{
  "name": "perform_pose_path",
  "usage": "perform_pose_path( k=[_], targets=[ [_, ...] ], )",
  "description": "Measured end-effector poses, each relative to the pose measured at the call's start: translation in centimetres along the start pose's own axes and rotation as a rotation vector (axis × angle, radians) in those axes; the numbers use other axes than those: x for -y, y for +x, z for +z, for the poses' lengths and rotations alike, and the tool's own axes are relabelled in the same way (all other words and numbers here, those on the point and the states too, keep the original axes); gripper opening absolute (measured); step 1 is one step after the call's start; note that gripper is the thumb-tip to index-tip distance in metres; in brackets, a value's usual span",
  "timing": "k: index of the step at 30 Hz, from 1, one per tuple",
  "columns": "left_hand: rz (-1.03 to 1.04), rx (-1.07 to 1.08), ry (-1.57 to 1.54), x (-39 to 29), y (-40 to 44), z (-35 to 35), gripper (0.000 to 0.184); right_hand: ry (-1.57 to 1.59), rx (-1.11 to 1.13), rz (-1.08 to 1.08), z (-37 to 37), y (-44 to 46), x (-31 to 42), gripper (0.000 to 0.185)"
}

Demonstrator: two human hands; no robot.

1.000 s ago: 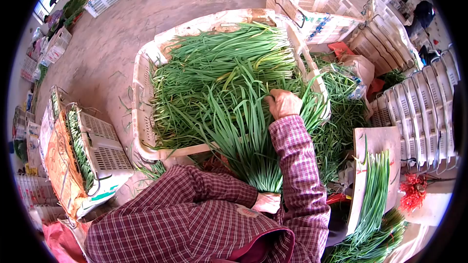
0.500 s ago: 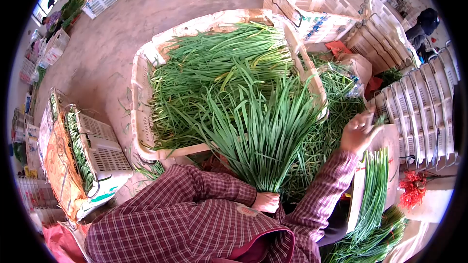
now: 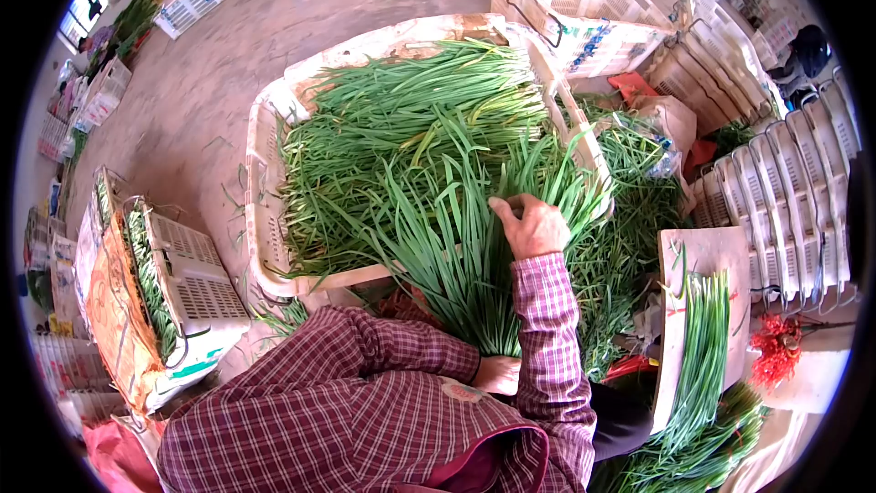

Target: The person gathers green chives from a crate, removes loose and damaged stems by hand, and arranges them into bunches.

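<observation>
My left hand [image 3: 498,374] is wrapped around the lower stems of a fanned bunch of garlic chives [image 3: 461,251], held close to my body. Over the right side of that bunch is my right hand [image 3: 537,226], back of the hand up, thumb and fingers bent in a pinch among the leaves; part of its grip is hidden. Behind the bunch stands a large white plastic crate [image 3: 260,173], with many more garlic chives [image 3: 429,82] lying in it.
On a board [image 3: 677,251] to my right lies a neat chive bundle [image 3: 698,329]. Red ties [image 3: 776,351] hang beyond it. Loose greens [image 3: 602,278] cover the floor beside the crate. Stacked crates [image 3: 776,192] stand at right, another filled crate [image 3: 196,283] at left.
My right hand has come in from beside the board at the right to the leaves of the held bunch. My left hand keeps its hold on the stems.
</observation>
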State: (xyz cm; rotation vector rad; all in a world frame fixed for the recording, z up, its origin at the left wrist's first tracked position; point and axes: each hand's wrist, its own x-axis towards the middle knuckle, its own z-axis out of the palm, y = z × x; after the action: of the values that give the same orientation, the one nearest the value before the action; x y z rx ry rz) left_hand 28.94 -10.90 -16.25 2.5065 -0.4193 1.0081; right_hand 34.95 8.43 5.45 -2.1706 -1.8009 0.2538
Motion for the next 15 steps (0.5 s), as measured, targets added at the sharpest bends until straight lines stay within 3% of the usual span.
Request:
perform_pose_path(
  k=[2, 5, 8, 9, 11, 12, 13, 14, 15],
  targets=[
    [-0.008, -0.074, -0.051, 0.0, -0.1, 0.3, 0.018, -0.012, 0.041, 0.019, -0.2, 0.5, 1.0, 0.04],
    [0.075, -0.313, 0.166, 0.4, 3.1, -4.1, 0.023, 0.042, 0.047, 0.002, 0.9, 0.9, 0.6, 0.037],
    [-0.026, -0.096, -0.028, 0.2, 3.4, -5.6, 0.034, 0.321, -0.13, -0.06, 1.6, 0.9, 0.2, 0.025],
    [-0.096, 0.585, -0.193, 0.7, 6.0, -8.1, 0.039, 0.321, -0.13, -0.06, 1.8, 0.8, 0.1, 0.025],
    [-0.164, 1.268, -0.352, 0.6, 5.9, -8.1, 0.046, 0.511, -0.329, -0.163, 2.7, 0.9, -0.5, 0.014],
    [-0.123, 0.591, -0.284, 0.0, 3.2, -5.3, 0.043, 0.68, -0.3, -0.078, 3.5, 1.3, -1.0, 0.008],
    [-0.064, 0.339, -0.178, 0.1, 2.9, -4.6, 0.041, 0.801, -0.332, -0.034, 3.3, 2.0, -1.4, 0.012],
    [-0.03, 0.065, -0.042, 0.1, 2.6, -4.0, 0.039, 1.142, -0.266, 0.114, 0.9, 1.9, -0.7, 0.012],
    [-0.032, -0.191, 0.088, 0.2, 2.3, -3.3, 0.037, 1.428, -0.342, 0.118, 0.7, 3.2, -2.1, 0.012]
  ],
)
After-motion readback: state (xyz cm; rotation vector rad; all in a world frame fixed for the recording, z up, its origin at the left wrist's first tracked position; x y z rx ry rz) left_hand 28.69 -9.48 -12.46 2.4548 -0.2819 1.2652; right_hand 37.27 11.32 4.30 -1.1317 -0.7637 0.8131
